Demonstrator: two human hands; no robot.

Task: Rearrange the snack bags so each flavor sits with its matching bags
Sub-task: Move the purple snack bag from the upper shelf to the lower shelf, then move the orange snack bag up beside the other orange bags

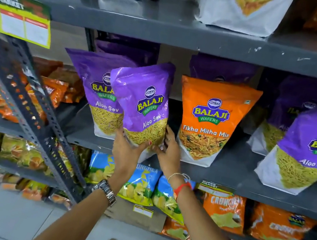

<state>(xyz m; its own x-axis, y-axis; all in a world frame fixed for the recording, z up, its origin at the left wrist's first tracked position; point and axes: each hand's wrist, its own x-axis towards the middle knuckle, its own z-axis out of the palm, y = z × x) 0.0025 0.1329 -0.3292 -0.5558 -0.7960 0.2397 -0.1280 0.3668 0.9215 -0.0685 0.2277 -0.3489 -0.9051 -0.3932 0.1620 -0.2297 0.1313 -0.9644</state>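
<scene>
Hands, left (127, 148) and right (168, 149), grip the tilted purple Aloo Sev bag (143, 104) with yellow sev showing.

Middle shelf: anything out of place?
Yes. One orange Tikha Mitha Mix bag stands in the front row with purple Aloo Sev bags on both sides. The Aloo Sev bag held by both hands is tilted.
</scene>
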